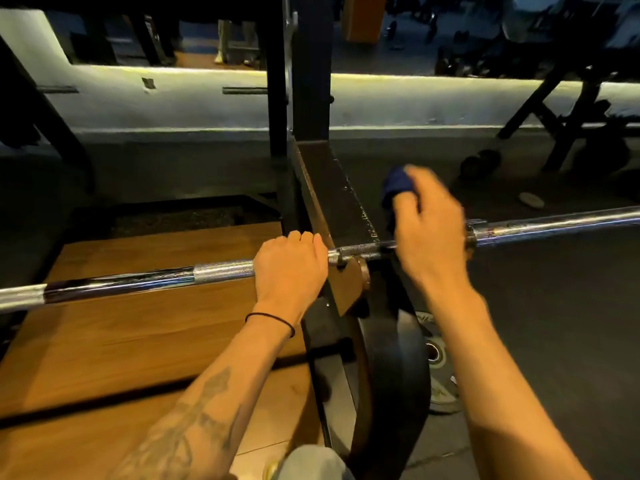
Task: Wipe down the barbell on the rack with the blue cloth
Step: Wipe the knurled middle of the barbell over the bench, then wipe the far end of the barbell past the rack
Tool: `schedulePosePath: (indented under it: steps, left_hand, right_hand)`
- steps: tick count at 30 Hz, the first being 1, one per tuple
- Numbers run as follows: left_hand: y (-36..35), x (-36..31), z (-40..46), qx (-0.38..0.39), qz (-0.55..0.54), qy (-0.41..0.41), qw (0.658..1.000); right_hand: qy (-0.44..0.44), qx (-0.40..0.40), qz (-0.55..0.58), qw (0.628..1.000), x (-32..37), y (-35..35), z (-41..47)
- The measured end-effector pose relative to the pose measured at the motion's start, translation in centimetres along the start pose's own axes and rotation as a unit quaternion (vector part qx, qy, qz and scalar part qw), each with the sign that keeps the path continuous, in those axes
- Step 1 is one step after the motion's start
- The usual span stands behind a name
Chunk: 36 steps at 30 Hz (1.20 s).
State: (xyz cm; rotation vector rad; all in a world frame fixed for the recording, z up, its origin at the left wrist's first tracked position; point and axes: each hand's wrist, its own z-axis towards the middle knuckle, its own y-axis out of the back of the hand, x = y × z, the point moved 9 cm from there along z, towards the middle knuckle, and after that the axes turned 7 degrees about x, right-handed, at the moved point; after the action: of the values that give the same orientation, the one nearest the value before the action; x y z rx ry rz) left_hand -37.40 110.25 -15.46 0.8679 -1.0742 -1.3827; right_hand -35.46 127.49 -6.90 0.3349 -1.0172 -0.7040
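Head view: the barbell (221, 271) lies level across the rack (332, 199), its shaft running from the lower left to the sleeve at the right edge. The left hand (291, 268) is wrapped over the shaft just left of the rack's hook, steadying it. The right hand (427, 223) clutches the bunched blue cloth (394, 188) in its fingers, hanging over the shaft just inside the sleeve collar; motion blur makes it unclear whether the cloth touches the metal.

The risks from here look modest. A hard sideways stroke could roll or slide the bar in its hooks, since only one hand pins it. The cloth, or the knuckles, could snag on the collar or on the hook's edge. The stretch under the left hand will be missed unless that grip shifts. Below the rack stands a black weight plate (391, 372), with smaller plates (438, 368) flat on the dark floor, which could trip anyone stepping sideways.
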Motion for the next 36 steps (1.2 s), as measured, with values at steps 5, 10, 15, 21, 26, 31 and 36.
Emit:
schedulePosePath:
  steps: [5, 10, 15, 21, 26, 31, 36]
  left_hand:
    - [0.0, 0.3, -0.7, -0.037, -0.088, 0.009, 0.995]
    - [-0.8, 0.1, -1.2, -0.044, -0.090, 0.014, 0.995]
    - [-1.0, 0.1, -1.2, -0.028, -0.087, 0.033, 0.995]
    - [-0.7, 0.1, -1.0, -0.034, -0.083, 0.036, 0.995]
    - [-0.4, 0.0, -0.9, -0.052, -0.073, 0.051, 0.995]
    - [-0.9, 0.0, -0.9, -0.053, -0.068, 0.058, 0.995]
    - [-1.0, 0.1, -1.0, -0.064, -0.062, 0.057, 0.994]
  right_hand:
    - [0.082, 0.165, -0.138, 0.973, -4.7, -8.4, -4.3]
    - [0.015, 0.065, -0.182, 0.981, -11.2, -0.7, -3.0]
    - [0.014, 0.049, -0.155, 0.987, -6.6, -5.1, -5.0]
    - [0.149, 0.134, -0.202, 0.959, -7.4, -4.9, -4.2]
    - [-0.062, -0.033, -0.152, 0.986, -11.3, -1.1, -4.3]
    - [0.144, 0.103, -0.168, 0.970, -4.1, -8.2, -5.7]
    - [0.146, 0.101, -0.223, 0.959, -8.8, -3.5, -2.9]
